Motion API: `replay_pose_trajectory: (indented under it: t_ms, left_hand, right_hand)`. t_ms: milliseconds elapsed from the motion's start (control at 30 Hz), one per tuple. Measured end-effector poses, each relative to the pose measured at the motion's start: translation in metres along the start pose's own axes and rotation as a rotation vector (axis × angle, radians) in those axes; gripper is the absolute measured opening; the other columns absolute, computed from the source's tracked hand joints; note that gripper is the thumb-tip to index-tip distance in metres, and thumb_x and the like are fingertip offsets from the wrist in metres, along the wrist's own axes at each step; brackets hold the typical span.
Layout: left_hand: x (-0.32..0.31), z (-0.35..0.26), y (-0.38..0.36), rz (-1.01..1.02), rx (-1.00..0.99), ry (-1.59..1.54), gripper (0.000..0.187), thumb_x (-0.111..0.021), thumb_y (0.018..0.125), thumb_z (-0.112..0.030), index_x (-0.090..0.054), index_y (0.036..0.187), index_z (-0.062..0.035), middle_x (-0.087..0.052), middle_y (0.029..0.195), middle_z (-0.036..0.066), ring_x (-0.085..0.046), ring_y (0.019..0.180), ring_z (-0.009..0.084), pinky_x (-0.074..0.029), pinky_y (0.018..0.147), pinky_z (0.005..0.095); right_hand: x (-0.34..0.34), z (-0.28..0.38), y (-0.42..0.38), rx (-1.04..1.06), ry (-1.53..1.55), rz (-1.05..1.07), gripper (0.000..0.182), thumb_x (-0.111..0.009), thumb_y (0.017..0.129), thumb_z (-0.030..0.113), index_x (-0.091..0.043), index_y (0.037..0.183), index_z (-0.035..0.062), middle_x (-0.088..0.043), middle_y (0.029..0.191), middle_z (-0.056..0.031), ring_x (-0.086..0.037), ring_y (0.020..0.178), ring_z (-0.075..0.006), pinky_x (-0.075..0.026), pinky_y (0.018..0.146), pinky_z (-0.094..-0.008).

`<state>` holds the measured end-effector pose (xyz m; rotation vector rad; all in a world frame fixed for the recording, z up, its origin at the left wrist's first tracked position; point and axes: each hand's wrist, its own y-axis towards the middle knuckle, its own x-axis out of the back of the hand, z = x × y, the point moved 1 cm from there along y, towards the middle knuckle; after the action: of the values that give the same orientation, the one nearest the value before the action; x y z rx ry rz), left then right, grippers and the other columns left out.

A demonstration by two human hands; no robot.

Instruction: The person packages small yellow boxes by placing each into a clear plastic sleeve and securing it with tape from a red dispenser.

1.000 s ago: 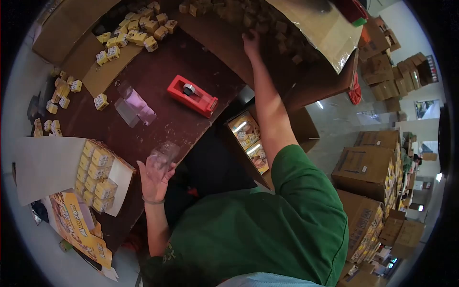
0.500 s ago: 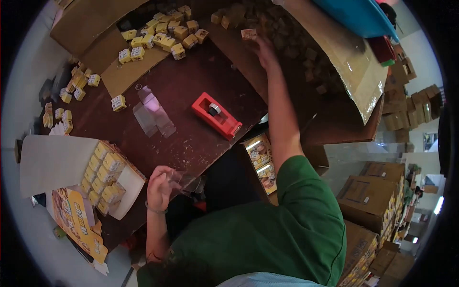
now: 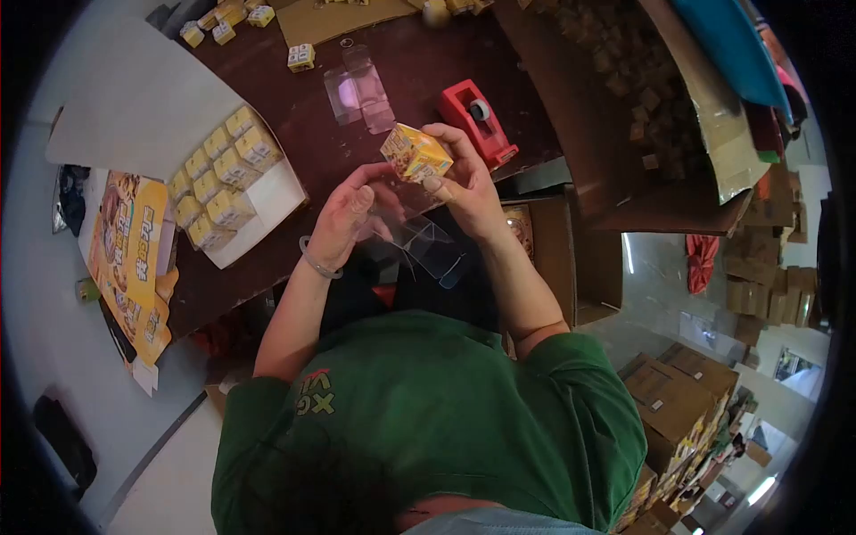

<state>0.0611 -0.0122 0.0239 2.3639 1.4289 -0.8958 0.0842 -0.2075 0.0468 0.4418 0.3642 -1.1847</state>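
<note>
My right hand [image 3: 465, 185] grips a small yellow printed box [image 3: 415, 153] between thumb and fingers, above the table's front edge. Just left of it, my left hand [image 3: 346, 214] holds a clear plastic box [image 3: 428, 250], which hangs unfolded over my lap. A flat clear plastic sheet [image 3: 358, 92] lies on the dark red table [image 3: 267, 80]. Beside it is a red tape dispenser [image 3: 479, 123]. At the left, an open white carton [image 3: 259, 205] holds rows of small yellow boxes in clear wrap [image 3: 214, 183].
A printed yellow carton flap [image 3: 134, 250] hangs at the left. One small yellow box [image 3: 301, 58] lies near the table's back. A large cardboard box [image 3: 615, 116] with many small boxes stands at the right. Stacked cartons [image 3: 678, 392] are on the floor.
My right hand has come back from the large cardboard box with the small yellow box, close to my left hand. The view has shifted, and the clear plastic box now hangs between my hands.
</note>
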Motion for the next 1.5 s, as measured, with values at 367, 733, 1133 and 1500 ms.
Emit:
replay_pose_trajectory:
  t_ms: [367,733,1133,1500]
  left_hand:
    - [-0.010,0.011,-0.026,0.039,0.289,-0.084,0.043,-0.055,0.096,-0.040,-0.056,0.117,-0.0026,-0.068,0.088,0.009,-0.068,0.076,0.0168,-0.056,0.061,0.0271]
    - [0.027,0.015,-0.023,-0.346,-0.229,-0.272,0.058,-0.040,0.102,-0.049,-0.042,0.139,-0.0043,-0.061,0.111,0.009,-0.061,0.104,0.0229,-0.052,0.081,0.0353]
    - [0.005,0.001,-0.039,-0.398,-0.364,0.136,0.057,-0.049,0.101,-0.041,-0.038,0.143,-0.0045,-0.059,0.113,0.003,-0.058,0.103,0.0113,-0.051,0.084,0.0278]
    - [0.002,-0.002,-0.049,-0.290,-0.318,0.207,0.056,-0.029,0.106,-0.042,-0.038,0.143,-0.0015,-0.056,0.118,0.008,-0.055,0.109,0.0145,-0.045,0.094,0.0293]
  right_hand:
    - [-0.015,0.039,-0.006,-0.087,-0.602,0.456,0.044,-0.074,0.080,0.009,-0.056,0.120,0.0047,-0.053,0.132,-0.0106,-0.054,0.120,-0.0208,-0.045,0.100,-0.0359]
    - [0.003,0.031,-0.042,-0.193,0.011,0.074,0.061,-0.071,0.086,0.017,-0.047,0.138,-0.0034,-0.059,0.129,-0.0131,-0.057,0.118,-0.0192,-0.042,0.104,-0.0329]
    - [-0.040,-0.019,-0.041,0.222,-0.658,-0.102,0.042,-0.078,0.075,0.007,-0.066,0.115,0.0036,-0.062,0.122,-0.0121,-0.059,0.111,-0.0256,-0.047,0.094,-0.0346]
    - [-0.055,-0.024,-0.060,-0.139,-0.475,0.254,0.045,-0.062,0.088,0.001,-0.058,0.132,0.0062,-0.059,0.132,-0.0104,-0.055,0.120,-0.0204,-0.039,0.105,-0.0320]
